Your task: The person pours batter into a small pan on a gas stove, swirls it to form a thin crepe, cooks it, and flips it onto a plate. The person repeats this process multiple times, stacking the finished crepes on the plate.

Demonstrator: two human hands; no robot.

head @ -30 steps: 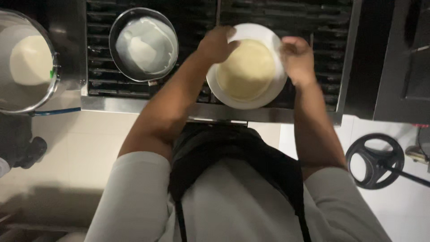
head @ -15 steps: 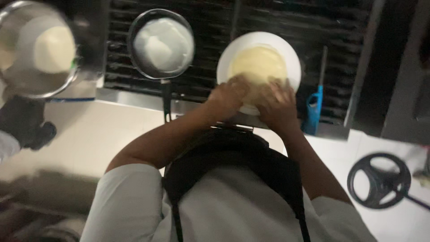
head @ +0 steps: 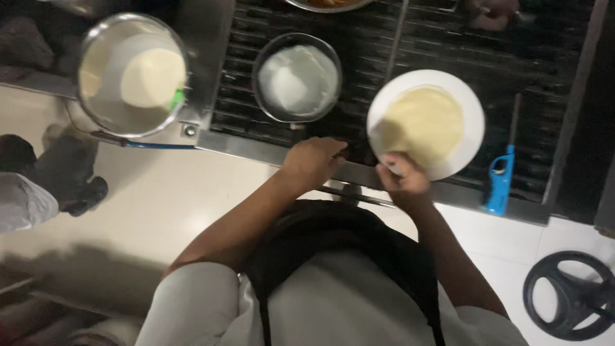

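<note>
Plate [head: 471, 128] with crepe [head: 424, 123] on stove grate [head: 525, 70], ahead-right of body; right hand [head: 402, 179] pinches plate's near rim; left hand [head: 312, 160] loosely curled, empty, nearer pan [head: 298, 78] handle; hands apart.

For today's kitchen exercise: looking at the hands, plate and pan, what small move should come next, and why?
Probably the left hand should close on the pan's handle, which it hides. The right hand already grips the near rim of the plate holding a pale crepe, while the pan with its white round sits beside it on the stove.
</note>
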